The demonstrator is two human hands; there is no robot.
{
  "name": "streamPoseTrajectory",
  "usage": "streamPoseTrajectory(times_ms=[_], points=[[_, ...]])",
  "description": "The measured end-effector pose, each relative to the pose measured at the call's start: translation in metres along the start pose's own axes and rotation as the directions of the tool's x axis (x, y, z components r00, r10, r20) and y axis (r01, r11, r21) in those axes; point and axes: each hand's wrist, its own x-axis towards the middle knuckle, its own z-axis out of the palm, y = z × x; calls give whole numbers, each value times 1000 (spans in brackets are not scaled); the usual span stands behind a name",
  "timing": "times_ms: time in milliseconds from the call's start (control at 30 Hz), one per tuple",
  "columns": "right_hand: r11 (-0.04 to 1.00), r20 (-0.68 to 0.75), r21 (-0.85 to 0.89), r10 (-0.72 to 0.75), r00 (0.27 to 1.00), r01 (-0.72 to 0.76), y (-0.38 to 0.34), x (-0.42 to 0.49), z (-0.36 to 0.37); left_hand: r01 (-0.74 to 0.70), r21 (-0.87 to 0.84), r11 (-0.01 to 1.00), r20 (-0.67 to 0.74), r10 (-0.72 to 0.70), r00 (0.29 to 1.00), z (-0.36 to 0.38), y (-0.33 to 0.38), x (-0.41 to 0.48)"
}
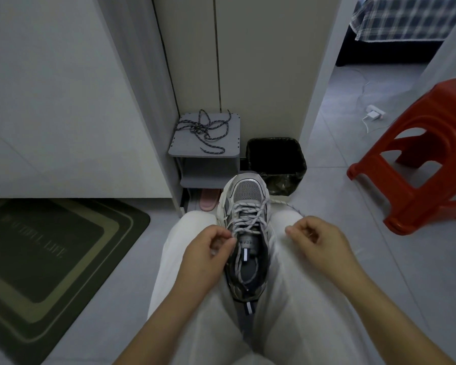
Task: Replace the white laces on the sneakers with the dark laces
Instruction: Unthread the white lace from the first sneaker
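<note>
legs: loose white trousers (pixel 300 299), soft, creased, faint folds beside each wrist | forearms (pixel 374 299): bare, uncovered from each hand back to the frame edge | left hand (pixel 207 250): bare | right hand (pixel 317 239): bare

Mesh-toed sneaker (pixel 246 206) with woven lace (pixel 244 216) — glossy red plastic stool (pixel 416 159), matt doormat (pixel 45 262).

Red plastic stool (pixel 437 106) at the floor's right edge. Black lined bin (pixel 279 181) just beside a grey shelf unit (pixel 208 169) against the wall, pink slipper (pixel 208 202) beneath that unit (only partly visible). Dark doormat (pixel 50 246) at the left edge; white charger (pixel 374 113) farther back.
</note>
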Motion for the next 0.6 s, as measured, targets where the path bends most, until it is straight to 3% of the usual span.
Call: streamPoseTrajectory(times_ms=[167,300,433,600], points=[[984,-3,-62,-167,986,166,-18,-4,16,16,17,1000,49,-17,999,-1,2,9],[961,-13,-59,-272,962,271,-23,-8,30,-7,149,989,-57,16,998,-3,2,10],[931,70,-127,-335,940,342,-23,-10,41,-62,281,958,-138,104,985,-19,18,18],[873,75,-280,-395,915,400,-30,-10,45,-80,272,959,-50,98,994,-21,28,32]])
